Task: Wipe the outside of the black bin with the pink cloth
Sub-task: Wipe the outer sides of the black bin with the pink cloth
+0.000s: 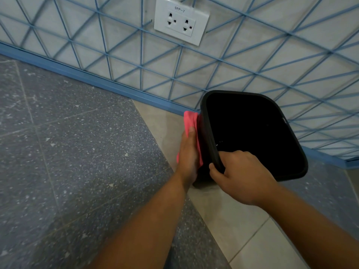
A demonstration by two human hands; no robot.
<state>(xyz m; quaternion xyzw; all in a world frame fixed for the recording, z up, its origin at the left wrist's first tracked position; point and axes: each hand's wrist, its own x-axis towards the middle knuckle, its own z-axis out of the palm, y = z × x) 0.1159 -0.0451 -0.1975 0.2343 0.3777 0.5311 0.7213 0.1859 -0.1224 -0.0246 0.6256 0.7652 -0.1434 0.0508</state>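
Observation:
The black bin [258,133] stands on the floor by the wall, its open top facing me and its inside dark. My left hand [189,154] lies flat against the bin's left outer side, pressing the pink cloth [190,121] onto it. The cloth sticks out beyond my fingertips toward the wall. My right hand [240,175] grips the bin's near rim, thumb outside and fingers over the edge. The bin's lower left side is hidden behind my left hand.
A white wall with a blue line pattern and a blue skirting [97,80] runs behind the bin. A white double socket [181,21] sits on the wall above. The floor is grey speckled tile [68,152] on the left and beige tile [242,230] under the bin.

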